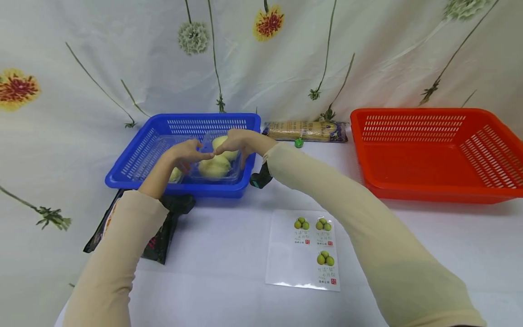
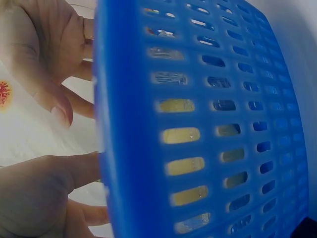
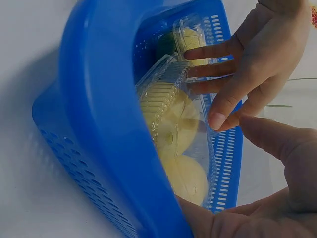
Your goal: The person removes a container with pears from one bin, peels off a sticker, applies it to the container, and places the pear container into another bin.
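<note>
Inside the blue basket point(image 1: 214, 191), pale yellow fruits point(image 1: 214, 168) sit in a clear plastic box point(image 3: 163, 99); their kind is unclear. A second clear box point(image 1: 163, 143) lies to its left, partly behind my left hand point(image 1: 185, 153). That hand is over the basket, its fingers extended; in the right wrist view they reach the clear box. My right hand point(image 1: 241, 141) hangs over the box's right side with thumb and fingers spread apart, some fingertips hidden by the basket rim. Both thumbs point toward each other, nearly meeting above the fruits. Neither hand visibly grips anything.
A red basket point(image 1: 412, 165) stands at the right. Between the baskets lie a long packet of noodles point(image 1: 306, 131) and a small green object point(image 1: 299, 143). A sheet of fruit stickers point(image 1: 302, 250) lies in front; a black bag point(image 1: 163, 231) is beneath my left forearm.
</note>
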The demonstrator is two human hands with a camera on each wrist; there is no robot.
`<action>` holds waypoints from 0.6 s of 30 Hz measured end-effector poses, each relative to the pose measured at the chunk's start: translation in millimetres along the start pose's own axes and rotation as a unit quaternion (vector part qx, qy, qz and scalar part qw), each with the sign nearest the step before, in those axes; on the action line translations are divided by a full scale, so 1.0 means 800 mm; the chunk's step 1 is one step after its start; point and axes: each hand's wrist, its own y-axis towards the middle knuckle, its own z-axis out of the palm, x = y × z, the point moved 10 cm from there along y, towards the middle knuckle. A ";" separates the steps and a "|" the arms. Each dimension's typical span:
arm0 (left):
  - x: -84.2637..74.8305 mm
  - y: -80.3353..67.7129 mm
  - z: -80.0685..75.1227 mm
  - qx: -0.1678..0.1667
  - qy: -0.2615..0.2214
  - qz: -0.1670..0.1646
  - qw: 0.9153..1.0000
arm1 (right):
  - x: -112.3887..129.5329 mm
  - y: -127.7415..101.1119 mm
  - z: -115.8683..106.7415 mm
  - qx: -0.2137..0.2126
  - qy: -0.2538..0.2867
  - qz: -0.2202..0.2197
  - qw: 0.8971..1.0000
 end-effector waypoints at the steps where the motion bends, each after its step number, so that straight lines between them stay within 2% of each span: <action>1: 0.000 0.001 0.000 0.001 0.001 -0.001 1.000 | 0.000 0.000 0.000 -0.001 0.001 0.002 1.000; 8: 0.001 0.007 0.000 0.002 0.010 0.004 1.000 | -0.003 0.003 0.002 -0.004 0.008 0.012 1.000; 16: 0.010 0.004 -0.011 -0.016 -0.006 0.003 1.000 | -0.006 0.009 -0.001 -0.100 -0.013 0.029 0.994; 18: 0.012 0.002 -0.016 -0.025 -0.018 0.000 1.000 | -0.007 0.008 -0.005 -0.123 -0.001 0.023 0.992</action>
